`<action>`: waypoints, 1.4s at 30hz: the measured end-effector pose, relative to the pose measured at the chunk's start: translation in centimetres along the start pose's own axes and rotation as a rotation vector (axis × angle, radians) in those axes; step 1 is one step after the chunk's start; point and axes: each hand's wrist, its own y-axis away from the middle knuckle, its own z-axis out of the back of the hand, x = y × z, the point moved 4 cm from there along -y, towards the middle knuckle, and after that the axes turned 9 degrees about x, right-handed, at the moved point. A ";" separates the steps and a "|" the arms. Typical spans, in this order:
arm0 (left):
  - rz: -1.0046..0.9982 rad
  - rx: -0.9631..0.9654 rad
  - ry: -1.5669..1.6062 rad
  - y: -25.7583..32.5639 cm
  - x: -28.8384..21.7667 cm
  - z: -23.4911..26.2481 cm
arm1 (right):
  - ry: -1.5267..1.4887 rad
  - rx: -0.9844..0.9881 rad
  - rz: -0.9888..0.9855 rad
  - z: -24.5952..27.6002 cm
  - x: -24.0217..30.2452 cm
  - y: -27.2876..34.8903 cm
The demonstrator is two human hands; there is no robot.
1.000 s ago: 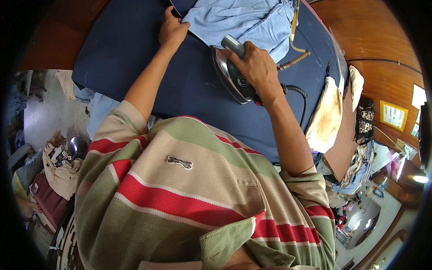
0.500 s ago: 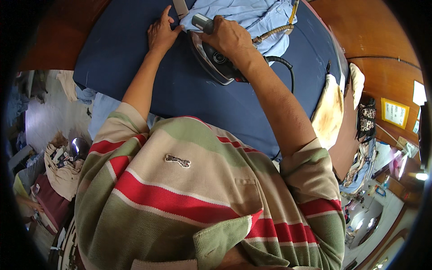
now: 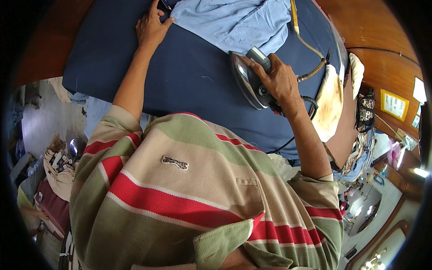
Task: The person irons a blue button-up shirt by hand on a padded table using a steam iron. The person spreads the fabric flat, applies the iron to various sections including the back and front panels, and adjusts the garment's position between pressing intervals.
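Observation:
My right hand (image 3: 280, 80) is wrapped round the grey handle of a clothes iron (image 3: 253, 85). The iron rests on the dark blue padded ironing surface (image 3: 189, 81), its metal soleplate edge showing, just below a wrinkled light blue garment (image 3: 234, 24). At the garment's left corner is my left hand (image 3: 152, 28), its thumb at the cloth's edge and its index finger stretched away. The fingers are apart and grip nothing that I can see. A small dark item (image 3: 166, 4) by its fingertips is cut off by the upper border.
From the iron a brown-wrapped hose (image 3: 313, 69) and a black cord (image 3: 310, 104) run off to the right. A scorched cream cloth (image 3: 330, 103) lies on the right edge. Wooden wall panelling (image 3: 373, 31) stands beyond. Clothes (image 3: 58, 173) are piled at lower left, near another person's hand (image 3: 39, 213).
My right hand has drawn the iron right and toward me, off the light blue garment. My left hand has shifted slightly left and away. The beige strip near it has gone from view.

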 end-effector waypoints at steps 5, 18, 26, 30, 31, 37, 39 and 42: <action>-0.008 0.012 0.027 -0.2 0.1 0.0 | 0.041 0.037 0.009 -0.2 0.9 -0.8; 0.001 -0.046 0.062 0.6 -1.3 1.1 | 0.046 -0.003 0.156 -0.4 8.4 -5.8; -0.007 -0.062 0.064 1.4 -2.0 2.1 | 0.115 -0.052 0.314 0.0 8.9 -6.6; -0.129 -0.365 0.110 5.6 -4.2 3.3 | 0.037 0.055 0.069 0.5 3.3 -2.0; 0.004 -0.257 0.206 7.0 -4.6 2.2 | 0.052 0.090 0.009 0.2 1.1 -0.8; 0.563 0.100 0.592 6.2 -4.6 -2.6 | -0.249 0.012 -0.124 2.2 -12.8 7.0; 0.666 0.130 0.793 4.8 -4.6 -3.2 | -0.172 -0.052 -0.230 4.1 -17.5 9.1; 0.792 0.067 0.805 1.8 -4.0 -5.9 | -0.141 -0.152 -0.413 5.8 -27.6 10.5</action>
